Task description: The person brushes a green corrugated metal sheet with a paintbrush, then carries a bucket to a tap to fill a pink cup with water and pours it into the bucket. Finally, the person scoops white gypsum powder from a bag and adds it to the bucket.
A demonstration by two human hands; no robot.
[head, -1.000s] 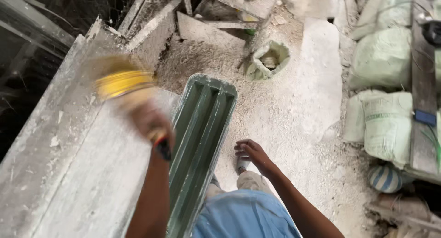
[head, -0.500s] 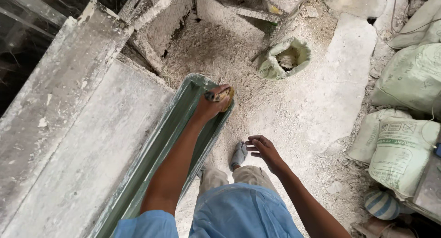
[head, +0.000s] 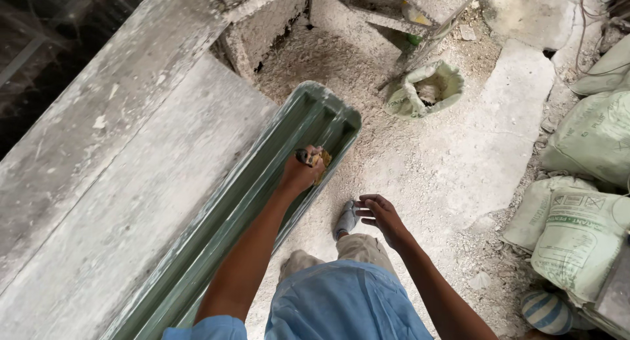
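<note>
A long green ribbed mould [head: 262,202] leans along a grey concrete ledge [head: 131,182], its far end resting on the gravelly ground. My left hand [head: 300,172] is closed around a small brush [head: 319,161] with yellowish bristles and presses it onto the mould's ribbed inner face, a little short of the far end. To the right, my right hand [head: 379,216] hangs free with fingers loosely spread, holding nothing, just above my grey shoe [head: 345,219].
An open green sack [head: 426,90] with pale material lies on the ground ahead. Filled cement bags [head: 584,202] are stacked at the right. Concrete slabs and rubble [head: 367,12] lie at the top. A dark drop [head: 39,58] borders the ledge on the left.
My left hand swung the brush from above the ledge down onto the mould's far end, then drew it slightly back toward me. My right hand stayed in place.
</note>
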